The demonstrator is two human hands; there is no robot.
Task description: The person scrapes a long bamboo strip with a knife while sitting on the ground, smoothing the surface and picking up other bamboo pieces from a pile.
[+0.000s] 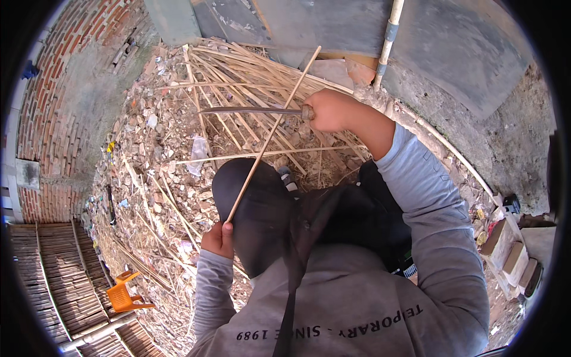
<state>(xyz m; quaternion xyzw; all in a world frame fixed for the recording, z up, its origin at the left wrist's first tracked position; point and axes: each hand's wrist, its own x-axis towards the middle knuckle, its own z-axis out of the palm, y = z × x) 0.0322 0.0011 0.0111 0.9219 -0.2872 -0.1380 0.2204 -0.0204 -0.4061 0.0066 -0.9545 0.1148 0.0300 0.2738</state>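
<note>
Currently, an orange chair [124, 296] sits at far left. Left hand [219, 240]: fingers pinching the lower end of a slender stick [257, 163], which slants up and rightward above the dark-clad knee [262, 226]. Knife [250, 110] crosses the stick's upper half, blade leftward; right hand [330, 110], fingers wrapped round its handle. Pale pipe [390, 38] farther right.

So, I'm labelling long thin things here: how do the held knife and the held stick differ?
The knife is dark-bladed; the stick is pale tan. The knife lies nearly level across the picture; the stick slants from lower left to upper right. The right grip holds the knife; the left grip holds the stick. Both are long and thin.
</note>
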